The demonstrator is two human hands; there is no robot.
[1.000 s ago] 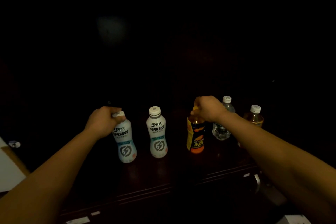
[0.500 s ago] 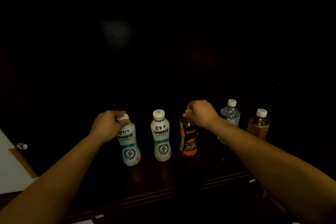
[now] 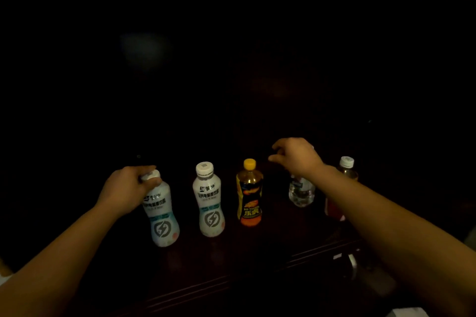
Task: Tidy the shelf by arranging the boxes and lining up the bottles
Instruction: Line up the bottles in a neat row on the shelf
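Several bottles stand in a rough row on a dark wooden shelf (image 3: 231, 260). My left hand (image 3: 126, 190) grips the cap of the leftmost white bottle (image 3: 162, 216), which leans slightly. A second white bottle (image 3: 209, 203) stands to its right, then an orange drink bottle (image 3: 249, 194) with a yellow cap. My right hand (image 3: 296, 157) hovers above and right of the orange bottle, fingers loosely curled and holding nothing. It covers the top of a clear water bottle (image 3: 301, 193). An amber tea bottle (image 3: 346, 168) stands furthest right, partly behind my right forearm.
The back of the shelf is very dark and nothing shows there. The shelf's front edge (image 3: 309, 255) runs below the bottles. A pale metal fitting (image 3: 353, 265) sits at the lower right. No boxes are visible.
My right hand has let go of the orange bottle, which now stands closer to the white ones, and has moved right over the water bottle. My left hand still holds the leftmost bottle's cap.
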